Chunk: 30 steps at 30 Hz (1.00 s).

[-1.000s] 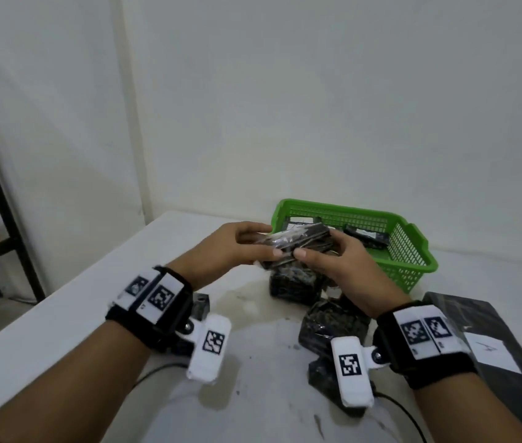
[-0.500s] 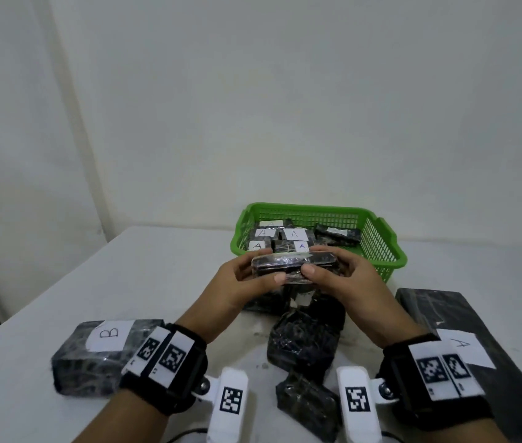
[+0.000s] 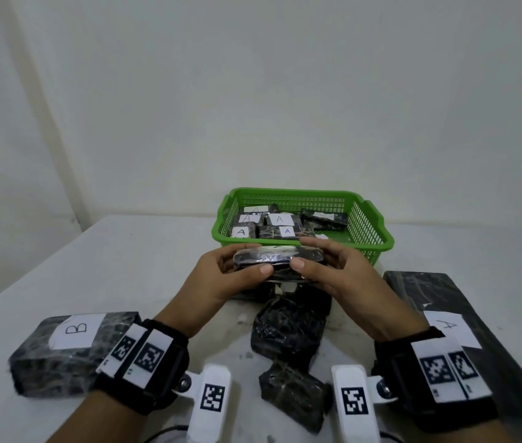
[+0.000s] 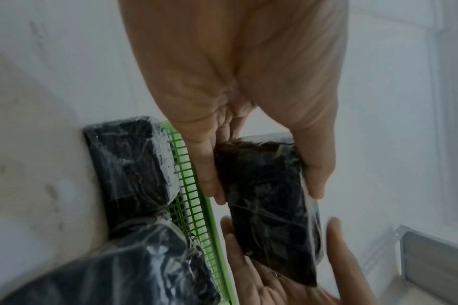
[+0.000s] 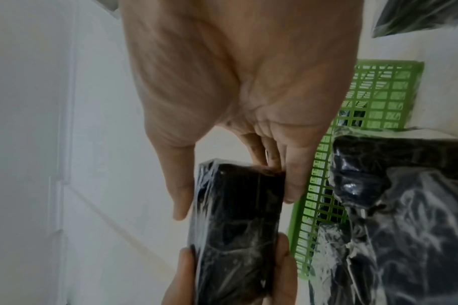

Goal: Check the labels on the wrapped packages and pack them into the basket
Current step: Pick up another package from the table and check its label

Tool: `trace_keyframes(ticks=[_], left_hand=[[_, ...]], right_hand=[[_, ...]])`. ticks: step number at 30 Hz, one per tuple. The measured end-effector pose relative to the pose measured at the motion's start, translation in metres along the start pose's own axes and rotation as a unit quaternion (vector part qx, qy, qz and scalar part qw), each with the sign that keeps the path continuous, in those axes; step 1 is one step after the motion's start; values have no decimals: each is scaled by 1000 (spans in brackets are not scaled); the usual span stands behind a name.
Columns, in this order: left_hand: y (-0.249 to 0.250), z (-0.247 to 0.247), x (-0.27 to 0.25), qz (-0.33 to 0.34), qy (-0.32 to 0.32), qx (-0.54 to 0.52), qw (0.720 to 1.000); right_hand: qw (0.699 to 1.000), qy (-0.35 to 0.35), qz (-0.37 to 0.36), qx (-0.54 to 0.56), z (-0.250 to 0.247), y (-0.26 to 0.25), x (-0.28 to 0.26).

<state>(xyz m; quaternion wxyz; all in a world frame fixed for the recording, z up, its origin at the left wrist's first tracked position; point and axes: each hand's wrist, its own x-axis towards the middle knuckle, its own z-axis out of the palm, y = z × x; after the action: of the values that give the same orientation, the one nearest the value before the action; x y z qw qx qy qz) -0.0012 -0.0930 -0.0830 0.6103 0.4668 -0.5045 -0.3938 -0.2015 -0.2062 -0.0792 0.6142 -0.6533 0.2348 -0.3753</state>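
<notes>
Left hand (image 3: pixel 230 276) and right hand (image 3: pixel 333 270) each grip an end of the wrapped package (image 3: pixel 277 258), its long axis crosswise, just before the green basket (image 3: pixel 377 238)

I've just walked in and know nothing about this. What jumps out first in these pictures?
Two bare hands, left hand and right hand, hold a small black plastic-wrapped package between them above the white table. Just behind sits a bright green plastic mesh basket already holding black packages with white labels marked A. Near the left wrist lies a black wrapped package labelled B.
</notes>
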Motion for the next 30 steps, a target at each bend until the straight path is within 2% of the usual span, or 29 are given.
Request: trace_keyframes(ticks=[3, 8, 11, 16, 20, 24, 27, 30], left_hand=[[-3, 0, -1, -13, -19, -30, 999], [-6, 0, -1, -15, -3, -59, 998], [-4, 0, -2, -29, -7, -84, 996], [-5, 0, -4, -6, 16, -86, 996], [-3, 5, -7, -11, -10, -79, 997], [0, 5, -6, 1, 9, -98, 995], [2, 4, -7, -5, -17, -100, 995], [4, 1, -7, 10, -5, -79, 997]], right_hand=[[1000, 9, -10, -14, 2, -1, -2], [1000, -5, 13, -13, 2, -2, -4], [1000, 9, 12, -11, 3, -3, -5], [1000, 8, 9, 1, 7, -1, -7], [1000, 15, 0, 8, 9, -5, -9], [1000, -2, -8, 9, 5, -7, -9], [1000, -3, -22, 12, 2, -8, -9], [999, -14, -23, 22, 0, -9, -9]])
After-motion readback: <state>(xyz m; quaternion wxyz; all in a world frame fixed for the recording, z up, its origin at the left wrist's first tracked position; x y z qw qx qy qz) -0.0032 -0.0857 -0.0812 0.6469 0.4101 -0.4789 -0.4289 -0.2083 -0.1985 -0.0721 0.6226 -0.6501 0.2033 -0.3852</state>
